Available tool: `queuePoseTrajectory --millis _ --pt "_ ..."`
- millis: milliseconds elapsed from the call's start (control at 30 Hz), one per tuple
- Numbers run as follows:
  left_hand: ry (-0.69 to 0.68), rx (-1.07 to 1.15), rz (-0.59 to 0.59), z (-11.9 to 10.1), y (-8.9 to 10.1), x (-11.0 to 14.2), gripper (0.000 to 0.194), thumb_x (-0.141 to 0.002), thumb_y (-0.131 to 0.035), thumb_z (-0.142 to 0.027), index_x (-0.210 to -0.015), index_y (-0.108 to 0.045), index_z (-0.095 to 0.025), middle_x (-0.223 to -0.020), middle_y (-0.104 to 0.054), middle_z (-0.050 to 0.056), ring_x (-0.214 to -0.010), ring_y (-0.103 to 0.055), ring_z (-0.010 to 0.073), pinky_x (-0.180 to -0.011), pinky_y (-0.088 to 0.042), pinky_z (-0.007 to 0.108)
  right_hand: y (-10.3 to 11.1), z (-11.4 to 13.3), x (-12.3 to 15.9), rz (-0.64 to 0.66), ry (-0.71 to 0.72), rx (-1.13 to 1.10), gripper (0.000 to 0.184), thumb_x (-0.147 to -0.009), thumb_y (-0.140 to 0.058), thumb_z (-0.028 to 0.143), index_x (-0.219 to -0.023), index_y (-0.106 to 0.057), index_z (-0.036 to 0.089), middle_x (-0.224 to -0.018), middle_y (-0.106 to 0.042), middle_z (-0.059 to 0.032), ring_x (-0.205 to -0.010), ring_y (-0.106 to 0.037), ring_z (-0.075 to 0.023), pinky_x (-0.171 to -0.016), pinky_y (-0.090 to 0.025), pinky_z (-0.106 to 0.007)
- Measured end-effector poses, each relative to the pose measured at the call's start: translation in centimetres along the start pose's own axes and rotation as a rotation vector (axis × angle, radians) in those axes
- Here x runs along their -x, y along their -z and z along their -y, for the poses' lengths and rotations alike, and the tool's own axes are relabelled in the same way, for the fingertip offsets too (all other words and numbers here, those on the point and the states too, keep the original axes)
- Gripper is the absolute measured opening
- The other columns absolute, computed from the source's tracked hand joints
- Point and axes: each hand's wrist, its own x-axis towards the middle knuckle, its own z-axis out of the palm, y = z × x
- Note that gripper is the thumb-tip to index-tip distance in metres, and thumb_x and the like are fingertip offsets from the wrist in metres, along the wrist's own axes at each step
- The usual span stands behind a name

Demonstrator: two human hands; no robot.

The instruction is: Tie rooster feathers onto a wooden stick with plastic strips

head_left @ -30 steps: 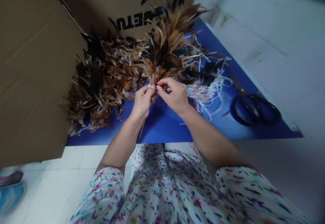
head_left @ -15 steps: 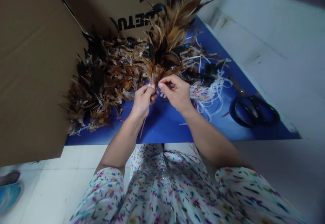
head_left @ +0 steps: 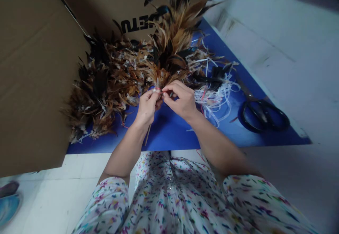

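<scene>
Brown and black plumes fan upward from a feather duster (head_left: 174, 39) in front of me. My left hand (head_left: 147, 107) is closed round its base, thumb pressed on top. A thin stick (head_left: 147, 134) pokes out below that hand. With thumb and forefinger my right hand (head_left: 182, 98) pinches a red string (head_left: 162, 91) that lies at the base of the feathers, close beside the left thumb. The curled fingers hide part of the binding.
Loose feathers (head_left: 116, 75) heap across the blue table (head_left: 174, 135). White plastic strips (head_left: 217, 99) lie right of my hands, with black-handled scissors (head_left: 263, 115) further right. A cardboard box (head_left: 31, 71) stands at left and behind; a pale wall (head_left: 286, 43) borders the right.
My right hand has moved slightly left, bringing its pinched fingertips closer to the left thumb. The left hand keeps its hold, and the view has shifted a little.
</scene>
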Motion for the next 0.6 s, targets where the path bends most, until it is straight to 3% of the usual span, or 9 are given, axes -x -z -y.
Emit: queuePoseTrajectory --millis 267,600 --pt "-0.026 -0.078 0.035 0.2 -0.1 0.2 0.036 -0.082 -0.072 -0.038 -0.065 -0.049 -0.016 -0.053 -0.036 -0.007 -0.044 -0.031 0.0023 -0.042 -0.018 0.017 -0.3 -0.3 0.3 -0.005 -0.026 0.067 0.012 -0.091 -0.055 0.019 -0.084 -0.064 0.02 -0.079 -0.067 -0.0023 -0.072 -0.062 -0.0137 -0.068 -0.053 -0.028" --pt "-0.091 -0.201 -0.021 1.1 0.1 0.0 0.035 -0.082 -0.073 -0.041 -0.066 -0.054 -0.016 -0.049 -0.039 -0.007 -0.043 -0.033 0.0036 -0.043 -0.021 0.019 -0.3 -0.7 0.4 0.084 -0.051 0.164 0.007 -0.087 -0.054 0.017 -0.082 -0.058 0.021 -0.081 -0.064 -0.0024 -0.072 -0.059 -0.0145 -0.069 -0.048 -0.029"
